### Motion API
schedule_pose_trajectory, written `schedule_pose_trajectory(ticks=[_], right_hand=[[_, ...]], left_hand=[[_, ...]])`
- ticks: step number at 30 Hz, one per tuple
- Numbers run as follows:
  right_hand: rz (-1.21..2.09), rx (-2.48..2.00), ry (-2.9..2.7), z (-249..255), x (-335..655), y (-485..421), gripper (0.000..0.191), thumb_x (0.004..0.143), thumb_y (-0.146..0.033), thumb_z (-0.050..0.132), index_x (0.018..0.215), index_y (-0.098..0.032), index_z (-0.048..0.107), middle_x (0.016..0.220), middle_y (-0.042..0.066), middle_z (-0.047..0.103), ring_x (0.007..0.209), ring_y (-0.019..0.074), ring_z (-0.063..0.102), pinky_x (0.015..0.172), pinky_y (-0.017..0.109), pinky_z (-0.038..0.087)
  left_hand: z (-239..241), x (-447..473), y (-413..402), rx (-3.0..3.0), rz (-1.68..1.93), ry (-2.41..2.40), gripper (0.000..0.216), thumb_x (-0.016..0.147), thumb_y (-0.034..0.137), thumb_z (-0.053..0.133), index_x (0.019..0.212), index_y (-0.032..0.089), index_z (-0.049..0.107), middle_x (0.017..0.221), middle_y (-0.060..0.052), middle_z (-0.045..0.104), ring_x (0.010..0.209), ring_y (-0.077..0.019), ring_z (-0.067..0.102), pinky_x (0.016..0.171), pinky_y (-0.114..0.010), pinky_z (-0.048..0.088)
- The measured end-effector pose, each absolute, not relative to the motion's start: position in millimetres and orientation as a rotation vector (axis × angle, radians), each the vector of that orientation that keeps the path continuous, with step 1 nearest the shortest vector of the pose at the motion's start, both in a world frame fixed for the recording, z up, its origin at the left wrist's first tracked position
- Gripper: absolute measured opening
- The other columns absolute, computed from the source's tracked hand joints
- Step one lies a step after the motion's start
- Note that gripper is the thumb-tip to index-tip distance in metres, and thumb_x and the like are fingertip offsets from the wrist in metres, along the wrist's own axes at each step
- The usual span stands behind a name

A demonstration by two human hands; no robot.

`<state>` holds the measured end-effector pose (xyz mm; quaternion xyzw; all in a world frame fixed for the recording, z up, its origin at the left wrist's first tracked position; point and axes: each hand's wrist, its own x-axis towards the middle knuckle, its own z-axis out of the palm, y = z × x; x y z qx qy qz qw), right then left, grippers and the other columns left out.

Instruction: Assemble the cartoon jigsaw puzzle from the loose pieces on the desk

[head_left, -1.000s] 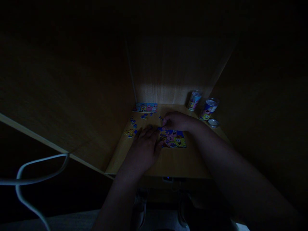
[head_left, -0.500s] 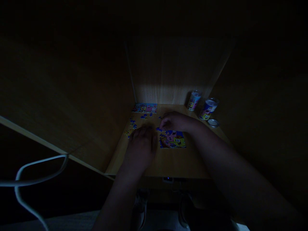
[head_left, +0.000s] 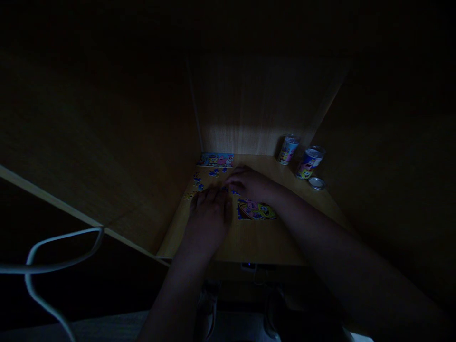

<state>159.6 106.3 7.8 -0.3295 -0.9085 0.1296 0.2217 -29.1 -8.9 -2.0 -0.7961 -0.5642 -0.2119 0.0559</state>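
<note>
In the dim head view, my left hand (head_left: 209, 209) lies palm down on the wooden board, its fingers stretched over loose jigsaw pieces. My right hand (head_left: 251, 183) reaches across from the right, with thumb and fingers bent together close to my left fingertips. Whatever is between those fingers is too dark to make out. Small blue puzzle pieces (head_left: 235, 192) lie just under my right hand. Below it sits a partly joined jigsaw puzzle (head_left: 254, 211) with yellow and pink cartoon figures; my right hand and wrist cover its upper edge.
Several loose pieces (head_left: 198, 183) are scattered at the left. A cartoon picture strip (head_left: 215, 160) lies at the back. Two printed cans (head_left: 288, 150) stand back right, beside a round lid (head_left: 317, 183). Wooden panels enclose the board; a white cable (head_left: 30, 256) hangs lower left.
My right hand has moved left and slightly down, toward my left fingers, now covering the joined puzzle's upper edge. My left hand stays almost in place.
</note>
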Motion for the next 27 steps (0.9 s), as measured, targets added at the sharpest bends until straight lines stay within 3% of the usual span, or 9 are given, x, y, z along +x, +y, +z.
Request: schedule_pose_trajectory(ticks=[6,11,17,27], right_hand=[[0.334,-0.958,-2.524,9.6,156.7,103.4,0.020,0.102,-0.014,0.064,0.108,-0.021,0.082,0.113,0.010,0.076,0.111,0.0238,0.067,0.103,0.040,0.049],[0.392,-1.031,-2.517,12.3,156.4,102.5,0.013,0.100,-0.015,0.066,0.098,-0.019,0.079,0.108,0.009,0.075,0.105,0.0229,0.066,0.098,0.037,0.049],[0.345,-1.030,-2.540,12.3,156.7,100.3,0.007,0.097,-0.024,0.076,0.100,-0.018,0.078,0.107,0.009,0.074,0.109,0.0242,0.066,0.100,0.038,0.047],[0.230,-1.022,-2.556,12.3,151.7,97.6,0.011,0.092,-0.024,0.083,0.098,-0.017,0.078,0.106,0.009,0.073,0.107,0.0258,0.065,0.099,0.040,0.047]], left_hand=[[-1.7,-29.8,-8.7,-2.395,-0.629,-1.723,0.030,0.110,0.030,0.050,0.125,0.019,0.073,0.140,-0.018,0.070,0.130,-0.0399,0.063,0.115,-0.065,0.046],[-1.4,-30.1,-8.8,-2.408,-0.659,-1.716,0.030,0.110,0.029,0.052,0.131,0.020,0.072,0.145,-0.016,0.068,0.132,-0.0380,0.062,0.117,-0.064,0.045],[0.5,-29.9,-10.1,-2.401,-0.629,-1.733,0.029,0.110,0.030,0.053,0.126,0.019,0.074,0.146,-0.017,0.067,0.131,-0.0399,0.062,0.115,-0.063,0.046],[1.2,-30.9,-8.0,-2.368,-0.559,-1.747,0.035,0.107,0.019,0.051,0.138,0.015,0.067,0.144,-0.017,0.067,0.129,-0.0369,0.062,0.116,-0.056,0.047]])
